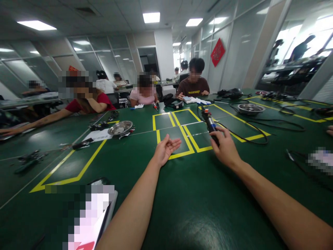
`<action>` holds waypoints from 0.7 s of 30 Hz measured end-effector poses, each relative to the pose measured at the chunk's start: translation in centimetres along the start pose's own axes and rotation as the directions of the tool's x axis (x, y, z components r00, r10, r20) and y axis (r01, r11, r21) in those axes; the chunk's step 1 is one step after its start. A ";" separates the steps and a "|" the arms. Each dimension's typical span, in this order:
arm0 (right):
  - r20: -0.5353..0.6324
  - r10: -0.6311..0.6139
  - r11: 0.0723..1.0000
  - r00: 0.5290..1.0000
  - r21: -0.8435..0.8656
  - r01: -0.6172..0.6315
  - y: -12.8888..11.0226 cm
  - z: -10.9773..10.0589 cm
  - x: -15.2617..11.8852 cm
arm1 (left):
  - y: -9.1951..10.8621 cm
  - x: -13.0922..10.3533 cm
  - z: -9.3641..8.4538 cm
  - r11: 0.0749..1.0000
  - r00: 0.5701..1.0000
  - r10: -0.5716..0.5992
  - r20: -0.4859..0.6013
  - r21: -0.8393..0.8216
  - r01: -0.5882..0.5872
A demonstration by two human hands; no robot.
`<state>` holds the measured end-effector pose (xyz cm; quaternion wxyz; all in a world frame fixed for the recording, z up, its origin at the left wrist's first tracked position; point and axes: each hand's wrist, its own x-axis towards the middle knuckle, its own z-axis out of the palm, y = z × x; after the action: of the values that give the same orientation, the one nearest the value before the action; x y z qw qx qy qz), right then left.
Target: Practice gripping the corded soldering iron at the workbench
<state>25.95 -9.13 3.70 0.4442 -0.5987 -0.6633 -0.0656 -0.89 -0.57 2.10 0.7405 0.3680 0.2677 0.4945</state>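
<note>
Right hand (225,147) gripped the electric screwdriver (209,124) low on its barrel, fingers wrapped round it, near the desk (197,208) centre. Left hand (165,149) lay palm-up, fingers spread, empty. Tool judged rigid, moderately heavy, cable-tethered; mid-barrel grip advisable.

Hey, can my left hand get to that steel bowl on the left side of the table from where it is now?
Probably yes. The left hand is open and holds nothing, and the green table between it and the bowl looks bare. It sits far off, so the arm would have to stretch.

"wassup" in yellow on a co-worker's brown T-shirt (194,89).
</note>
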 end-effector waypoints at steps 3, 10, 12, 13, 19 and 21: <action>0.259 -0.187 0.982 0.948 0.050 0.180 -3.7 0.6 -1.1 | 0.1 0.1 -0.1 0.999 1.000 -0.005 -0.024 -0.047 0.004; 0.449 -0.294 0.940 0.844 -0.023 0.340 -5.7 2.8 -3.3 | -0.5 0.7 -0.3 1.000 0.999 -0.001 -0.044 -0.031 0.000; 0.446 -0.283 0.939 0.849 -0.053 0.340 -5.6 2.9 -3.5 | -0.7 0.9 -0.3 0.999 0.998 0.029 -0.055 -0.031 -0.030; 0.443 -0.278 0.939 0.852 -0.061 0.338 -5.6 3.0 -3.5 | -0.8 0.9 -0.4 0.998 0.997 0.049 -0.064 -0.028 -0.051; 0.450 -0.241 0.956 0.860 -0.044 0.291 -6.5 2.7 -3.8 | -1.1 0.7 -0.5 0.995 0.985 0.100 -0.141 -0.002 -0.101; 0.431 -0.201 0.972 0.880 -0.028 0.235 -6.7 2.8 -3.8 | -1.1 0.7 -0.6 0.995 0.985 0.097 -0.146 -0.018 -0.101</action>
<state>18.40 -12.07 2.48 0.2547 -0.5373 -0.8040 -0.0093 -0.51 -0.04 0.84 0.6983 0.3346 0.2959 0.5594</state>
